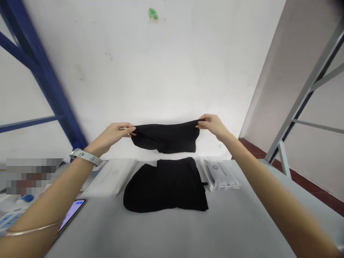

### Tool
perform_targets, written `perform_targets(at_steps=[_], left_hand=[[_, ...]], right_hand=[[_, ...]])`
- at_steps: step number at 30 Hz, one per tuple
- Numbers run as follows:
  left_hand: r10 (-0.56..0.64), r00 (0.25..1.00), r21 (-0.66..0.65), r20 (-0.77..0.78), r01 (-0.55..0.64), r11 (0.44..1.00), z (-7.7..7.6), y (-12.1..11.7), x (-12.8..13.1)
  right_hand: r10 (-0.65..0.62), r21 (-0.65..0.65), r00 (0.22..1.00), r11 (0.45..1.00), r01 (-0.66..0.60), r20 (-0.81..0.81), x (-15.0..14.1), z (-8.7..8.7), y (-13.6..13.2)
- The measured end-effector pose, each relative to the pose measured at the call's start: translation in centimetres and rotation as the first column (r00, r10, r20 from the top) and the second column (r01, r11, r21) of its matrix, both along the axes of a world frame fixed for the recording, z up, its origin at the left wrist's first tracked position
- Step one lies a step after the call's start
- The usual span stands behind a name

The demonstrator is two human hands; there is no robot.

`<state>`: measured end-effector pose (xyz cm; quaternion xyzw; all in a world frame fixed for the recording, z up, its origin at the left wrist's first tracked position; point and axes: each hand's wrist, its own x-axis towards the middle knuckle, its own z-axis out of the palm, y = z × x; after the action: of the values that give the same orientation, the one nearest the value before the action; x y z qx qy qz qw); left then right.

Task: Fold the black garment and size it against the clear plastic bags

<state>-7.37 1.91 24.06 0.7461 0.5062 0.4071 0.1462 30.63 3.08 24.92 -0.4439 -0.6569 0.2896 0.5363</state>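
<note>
The left hand (115, 135) and right hand (211, 126) pinched opposite edges of a black cloth garment (166, 138), stretched between them. Below the hands lay a second black garment (164, 187) on the surface (172, 233); a slackened pinch could drop the cloth onto it.

The pixelated patch (29, 176) hides things from me, and my left forearm (48, 204) covers part of the phone (72, 215).

Bare forearms (279, 200), white spotted wristband (86, 157), thin silver bangle (34, 229) on left arm
</note>
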Motion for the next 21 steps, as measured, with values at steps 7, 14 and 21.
perform_targets(at_steps=[7, 14, 21], left_hand=[[-0.088, 0.951, -0.039, -0.297, 0.08, 0.996, -8.8, -6.0, -1.1], [-0.041, 0.861, -0.149, -0.507, -0.041, 0.988, -17.0, -11.5, -1.1], [0.193, 0.828, 0.065, -0.527, -0.188, 0.98, -15.3, -10.0, 2.5]], right_hand=[[0.227, -0.105, 0.944, 0.973, -0.208, 0.237, 2.1, -11.1, -8.7], [0.3, -0.292, 0.85, 0.939, -0.183, 0.433, 3.2, -20.5, -14.4], [0.155, -0.188, 0.837, 0.98, -0.063, 0.524, 0.7, -17.5, -11.9]])
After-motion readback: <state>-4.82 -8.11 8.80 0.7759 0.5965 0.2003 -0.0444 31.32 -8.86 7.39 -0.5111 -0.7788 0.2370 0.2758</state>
